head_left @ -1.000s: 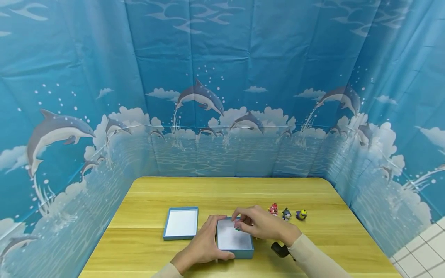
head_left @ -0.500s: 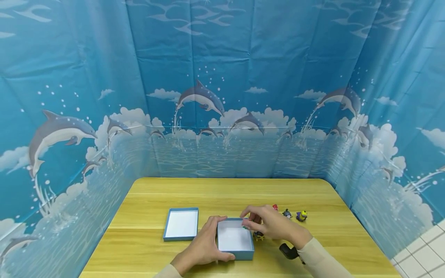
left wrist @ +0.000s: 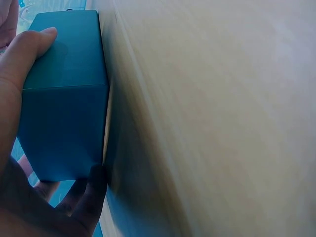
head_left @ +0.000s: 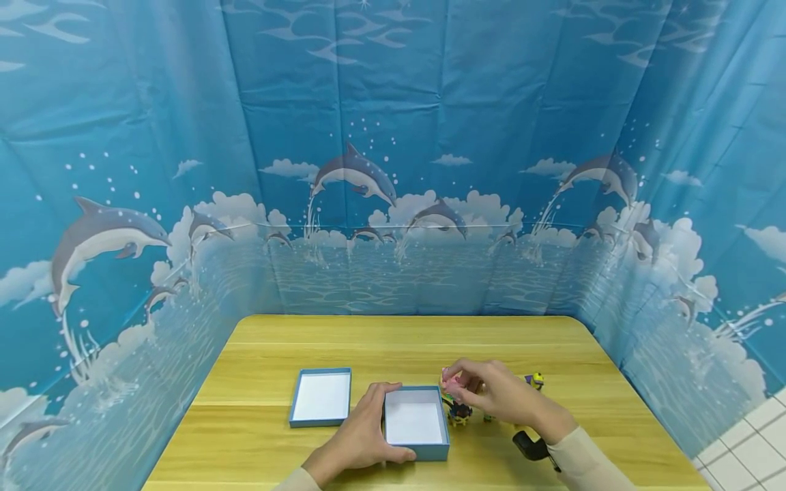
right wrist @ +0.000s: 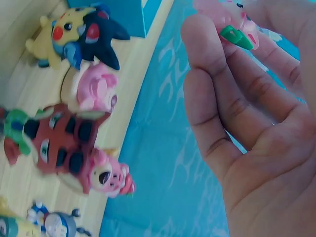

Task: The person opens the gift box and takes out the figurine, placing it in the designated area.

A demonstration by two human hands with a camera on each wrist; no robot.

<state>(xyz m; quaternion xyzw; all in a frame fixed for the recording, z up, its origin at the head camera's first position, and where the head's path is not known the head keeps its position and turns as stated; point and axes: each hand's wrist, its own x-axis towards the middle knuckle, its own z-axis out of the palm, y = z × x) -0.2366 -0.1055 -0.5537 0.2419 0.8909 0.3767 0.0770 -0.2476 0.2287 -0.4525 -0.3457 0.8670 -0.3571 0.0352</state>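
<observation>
Qty: 2 blue trays w/ white insides, an open box (head_left: 415,423) at centre of tabletop (head_left: 368,341) and a shallower lid (head_left: 321,396) just to its left, apart from it; both hold nothing visible. Toy figures, right wrist view, 6 visible: pink figure (right wrist: 232,24) in hand; on tabletop a yellow-and-dark-blue one (right wrist: 76,34), small pink one (right wrist: 94,91), red-striped one (right wrist: 59,143), pink-and-red one (right wrist: 109,177), small blue one (right wrist: 54,224) at bottom edge, all close together just right of box. Left hand (head_left: 356,440): lies flat along box's left wall, thumb curled round near corner, grip closed on box. Right hand (head_left: 497,395): raised just right of box, wrist bent, fingertips (right wrist: 202,34) pinching pink figure above the group.
</observation>
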